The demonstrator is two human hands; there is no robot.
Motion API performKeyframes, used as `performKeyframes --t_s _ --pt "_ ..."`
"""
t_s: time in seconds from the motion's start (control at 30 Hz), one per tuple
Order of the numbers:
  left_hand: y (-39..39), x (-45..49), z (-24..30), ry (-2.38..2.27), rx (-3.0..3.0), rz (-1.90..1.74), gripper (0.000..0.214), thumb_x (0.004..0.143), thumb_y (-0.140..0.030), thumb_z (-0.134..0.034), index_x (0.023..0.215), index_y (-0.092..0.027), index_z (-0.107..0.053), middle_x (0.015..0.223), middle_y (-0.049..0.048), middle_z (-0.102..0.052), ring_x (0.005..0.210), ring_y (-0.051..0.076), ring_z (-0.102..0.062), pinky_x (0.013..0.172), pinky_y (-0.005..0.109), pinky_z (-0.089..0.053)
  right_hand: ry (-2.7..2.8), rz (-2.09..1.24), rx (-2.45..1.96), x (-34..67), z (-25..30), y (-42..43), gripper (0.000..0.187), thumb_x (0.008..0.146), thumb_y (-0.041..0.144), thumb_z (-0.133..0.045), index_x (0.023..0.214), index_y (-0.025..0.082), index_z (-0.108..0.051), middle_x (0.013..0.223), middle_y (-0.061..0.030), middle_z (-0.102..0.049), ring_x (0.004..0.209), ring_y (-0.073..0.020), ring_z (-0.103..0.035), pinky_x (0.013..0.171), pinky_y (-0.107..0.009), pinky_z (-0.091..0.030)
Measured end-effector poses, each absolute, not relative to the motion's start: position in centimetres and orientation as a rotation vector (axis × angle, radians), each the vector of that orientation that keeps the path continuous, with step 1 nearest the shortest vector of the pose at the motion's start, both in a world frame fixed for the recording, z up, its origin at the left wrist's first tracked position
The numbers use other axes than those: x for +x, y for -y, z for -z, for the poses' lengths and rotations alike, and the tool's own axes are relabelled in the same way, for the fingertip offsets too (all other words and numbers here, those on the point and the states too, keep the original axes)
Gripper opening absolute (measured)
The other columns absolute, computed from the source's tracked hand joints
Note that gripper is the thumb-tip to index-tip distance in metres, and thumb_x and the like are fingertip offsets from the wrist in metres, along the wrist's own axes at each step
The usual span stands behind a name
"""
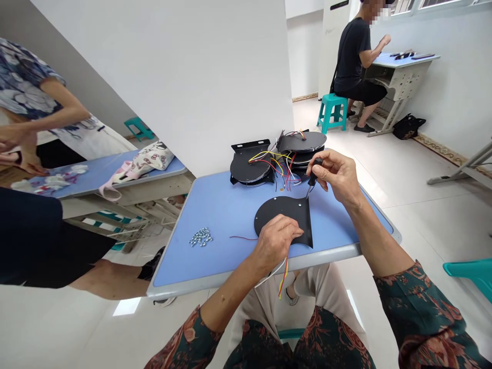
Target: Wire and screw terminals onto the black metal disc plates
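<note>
A black rounded metal plate (282, 206) with a straight flange along its right side lies on the blue table near its front edge. My left hand (277, 237) is closed over the plate's near part, fingers bent and pressed together; the thumb is mostly hidden. In my right hand (338, 174) is a small screwdriver (312, 180) with a black handle, tilted, its tip at the plate's far right corner. Whether a screw sits under the tip I cannot tell. White, yellow and red wires (284, 277) hang from under the plate over the table edge.
Behind the plate, more black round plates (249, 166) are stacked with coloured wires. A pile of small screws (200, 237) lies on the left of the blue table (180, 266). One person stands at a table on the left; another sits on a green stool (332, 110) at the back.
</note>
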State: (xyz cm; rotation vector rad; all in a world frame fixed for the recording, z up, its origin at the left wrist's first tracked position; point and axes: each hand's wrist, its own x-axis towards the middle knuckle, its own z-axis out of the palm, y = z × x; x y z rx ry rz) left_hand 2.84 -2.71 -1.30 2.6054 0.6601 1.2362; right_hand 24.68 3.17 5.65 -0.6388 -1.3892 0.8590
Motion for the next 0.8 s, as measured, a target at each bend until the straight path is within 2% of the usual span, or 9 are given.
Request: performKeyframes --t_s 0.2,0.47,0.63,0.8 --pt "2.7 2.8 1.5 -0.684 2.586 -1.212 0.014 0.096 -0.009 -0.06 0.091 -0.017 -0.07 0.089 0.0054 -0.072 0.081 0.015 -0.061 0.072 0.027 -0.055 1.392 -0.861 -0.651 24.5 -5.6 -3.1 0.036 0.078 0.045 -0.085 0.089 0.016 -0.066 0.071 -0.0004 -0.071 0.039 -0.0042 -0.044 0.034 -0.02 -0.034" --pt "2.8 2.8 1.3 -0.705 2.584 -1.168 0.016 0.096 -0.008 -0.058 0.09 -0.017 -0.07 0.091 0.0058 -0.073 0.081 0.015 -0.062 0.072 0.028 -0.055 1.423 -1.006 -0.508 24.9 -6.0 -2.1 0.033 0.082 0.044 -0.081 0.092 0.017 -0.067 0.075 -0.002 -0.073 0.037 -0.0039 -0.045 0.031 -0.019 -0.034" --pt "3.0 2.8 1.0 -0.727 2.608 -1.151 0.016 0.097 -0.01 -0.058 0.089 -0.017 -0.071 0.092 0.0062 -0.074 0.081 0.016 -0.063 0.073 0.029 -0.056 1.609 -1.23 -0.391 24.8 -5.8 -1.7 0.024 0.086 0.035 -0.079 0.096 0.016 -0.069 0.08 -0.0036 -0.075 0.041 -0.0057 -0.053 0.035 -0.018 -0.042" --pt "3.0 2.8 1.0 -0.743 2.646 -1.17 0.018 0.098 -0.013 -0.057 0.089 -0.017 -0.072 0.092 0.0068 -0.074 0.082 0.016 -0.063 0.072 0.03 -0.056 1.664 -1.295 -0.384 24.2 -5.7 -1.6 0.021 0.088 0.031 -0.077 0.098 0.016 -0.067 0.085 -0.004 -0.076 0.045 -0.0058 -0.057 0.04 -0.018 -0.046"
